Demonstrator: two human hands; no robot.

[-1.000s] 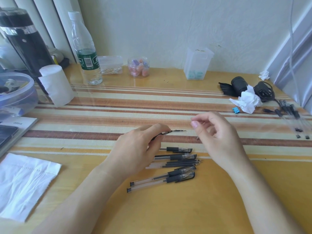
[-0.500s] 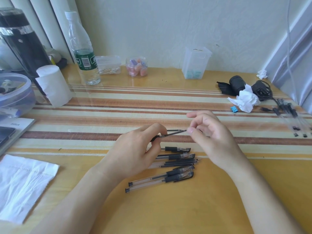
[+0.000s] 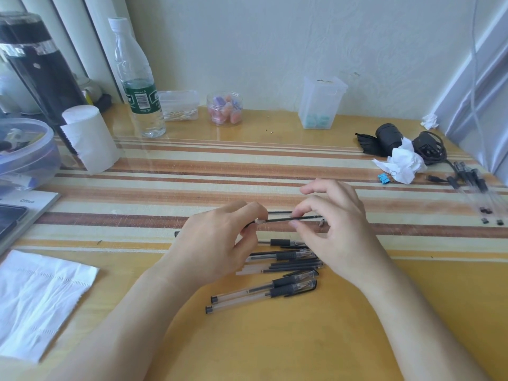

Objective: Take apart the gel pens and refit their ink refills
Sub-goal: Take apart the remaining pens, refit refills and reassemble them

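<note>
Refill work, mid tabletop (image 3: 275, 342)
Left hand (image 3: 220, 243) gripped the gel pen (image 3: 256, 221), right hand (image 3: 338, 229) pinched the refill (image 3: 277, 220); keeping both in line should spare it bending

Your left hand (image 3: 217, 243) swallows the near end of the refill (image 3: 277, 220), so whatever it sits in stays hidden. Your right hand (image 3: 338, 232) covers the tips of several pens (image 3: 286, 255) on the counter (image 3: 275, 339). The dark speck (image 3: 321, 223) beside the refill is too small to name. The clear pens (image 3: 470, 182) by the right edge blur out.
</note>
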